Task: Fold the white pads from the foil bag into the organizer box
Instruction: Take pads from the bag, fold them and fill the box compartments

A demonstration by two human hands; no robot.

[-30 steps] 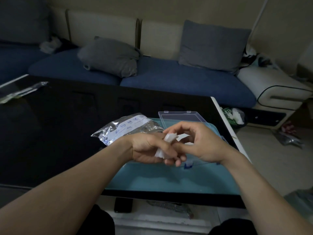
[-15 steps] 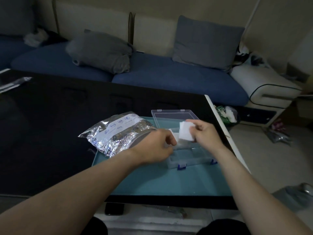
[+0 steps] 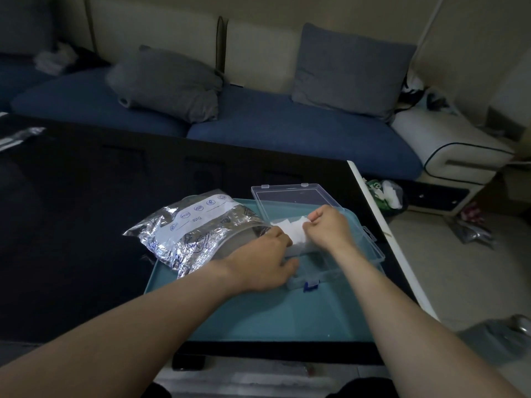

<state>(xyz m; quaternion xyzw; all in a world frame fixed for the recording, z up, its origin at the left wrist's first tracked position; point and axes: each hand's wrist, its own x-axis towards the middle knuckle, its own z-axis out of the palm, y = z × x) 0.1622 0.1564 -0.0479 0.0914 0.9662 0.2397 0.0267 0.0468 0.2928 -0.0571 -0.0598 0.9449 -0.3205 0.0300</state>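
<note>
White pad (image 3: pixel 296 231) pinched by right hand (image 3: pixel 327 226) over organizer box (image 3: pixel 359 248); left hand (image 3: pixel 265 264) fingers hidden

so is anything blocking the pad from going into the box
Nothing visible does. The lid lies open behind, and the right hand holds the white pad right over the organizer box, left hand alongside.

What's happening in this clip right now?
A person is packing a white pad into a clear plastic organizer box that sits open on a teal tray. The right hand pinches the pad over the box; the left hand rests at the box's near edge beside a crinkled silver foil bag.
</note>
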